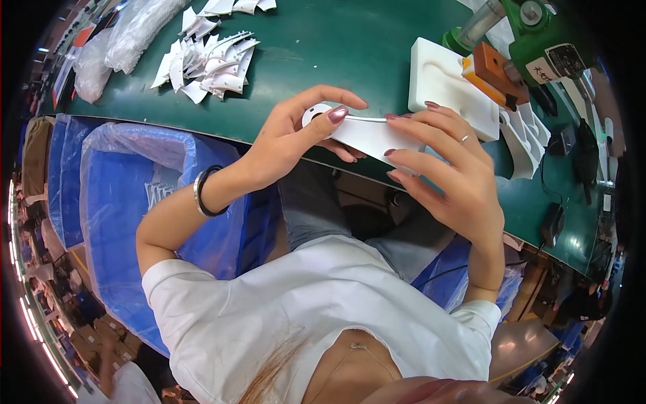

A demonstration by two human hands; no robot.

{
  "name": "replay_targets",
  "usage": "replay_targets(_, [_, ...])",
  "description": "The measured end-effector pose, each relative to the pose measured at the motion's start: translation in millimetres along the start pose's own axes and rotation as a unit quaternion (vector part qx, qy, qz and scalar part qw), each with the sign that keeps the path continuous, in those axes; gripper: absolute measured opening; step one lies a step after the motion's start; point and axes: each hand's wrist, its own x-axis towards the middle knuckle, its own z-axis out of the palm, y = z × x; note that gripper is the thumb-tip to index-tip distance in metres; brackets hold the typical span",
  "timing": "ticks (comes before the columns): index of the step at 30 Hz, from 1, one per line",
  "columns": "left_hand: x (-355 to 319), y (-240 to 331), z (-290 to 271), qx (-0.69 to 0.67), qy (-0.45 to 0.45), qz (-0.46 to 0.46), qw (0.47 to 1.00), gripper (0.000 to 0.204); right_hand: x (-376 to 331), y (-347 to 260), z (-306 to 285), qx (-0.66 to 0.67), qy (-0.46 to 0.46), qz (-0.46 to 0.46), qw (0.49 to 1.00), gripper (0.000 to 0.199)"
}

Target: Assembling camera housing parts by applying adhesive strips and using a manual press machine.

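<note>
Between my two hands, above the near edge of the green table, is a curved white plastic part (pixel 370 135) with a dark round hole at its left end. My left hand (pixel 296 128) grips that left end, thumb on top and fingers behind and below it. My right hand (pixel 451 158) is closed on the wider right end, fingertips along its upper edge and face. To the right of my right hand, a white block-shaped fixture (pixel 437 77) stands by a green hand press (pixel 538 40) with an orange-brown block (pixel 496 73) under it.
A pile of white curved parts (pixel 212 64) lies at the far left, beside clear plastic bags (pixel 138 34). More white parts (pixel 521 138) lie right of the fixture. A blue lined bin (pixel 138 145) stands at my left with parts inside. Cables (pixel 553 222) run along the right.
</note>
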Motion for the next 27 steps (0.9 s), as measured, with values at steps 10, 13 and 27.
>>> replay_targets(10, [-7, -7, 4, 0.132, 0.029, 0.07, 0.988, 0.03, -9, -5, 13, -0.084, -0.029, 0.0, 0.996, 0.032])
replay_targets(13, [-7, -4, 9, 0.211, 0.022, 0.103, 0.972, 0.025, -12, -11, 9, -0.103, -0.001, 0.036, 0.994, 0.038])
replay_targets(27, [13, 14, 63, 0.442, -0.014, 0.3, 0.845, 0.033, -62, -2, 4, 0.156, 0.162, 0.228, 0.947, 0.054])
